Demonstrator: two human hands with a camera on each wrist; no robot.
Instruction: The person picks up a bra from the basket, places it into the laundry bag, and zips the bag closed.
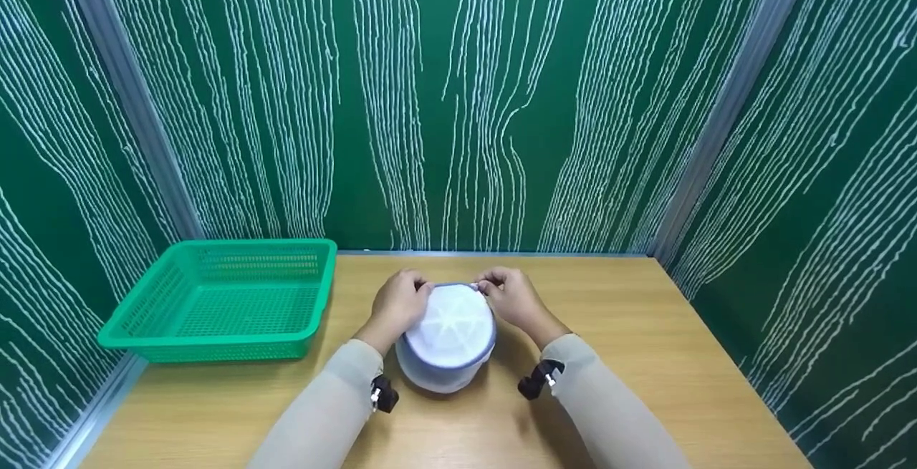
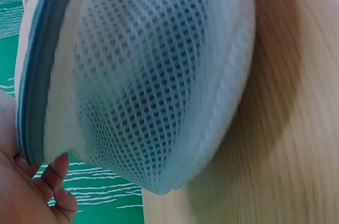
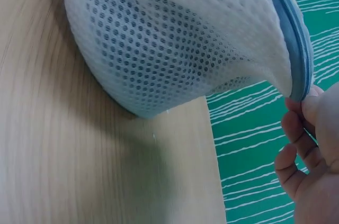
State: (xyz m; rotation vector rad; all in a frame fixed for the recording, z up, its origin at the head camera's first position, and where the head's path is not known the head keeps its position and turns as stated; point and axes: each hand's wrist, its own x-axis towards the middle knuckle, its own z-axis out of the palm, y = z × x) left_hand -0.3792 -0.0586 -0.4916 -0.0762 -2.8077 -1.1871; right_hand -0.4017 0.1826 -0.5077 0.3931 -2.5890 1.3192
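A round white mesh laundry bag (image 1: 451,329) with a blue zipper band stands on the wooden table, its lid facing up and tilted. My left hand (image 1: 400,304) pinches the upper left of its rim. On the opposite side, the right hand (image 1: 516,299) pinches the rim at the far right. In the left wrist view, the blue zipper (image 2: 39,75) runs down to the left fingers, beside the mesh wall (image 2: 143,81). The right wrist view has thumb and finger at the end of the zipper band (image 3: 294,38); the mesh side (image 3: 153,44) sags inward there.
A green plastic basket (image 1: 215,349) with slotted walls stands at the table's left. Green panels (image 1: 480,97) with white wavy lines enclose the table (image 1: 609,326) at the back and sides, joined by grey metal posts (image 1: 731,111).
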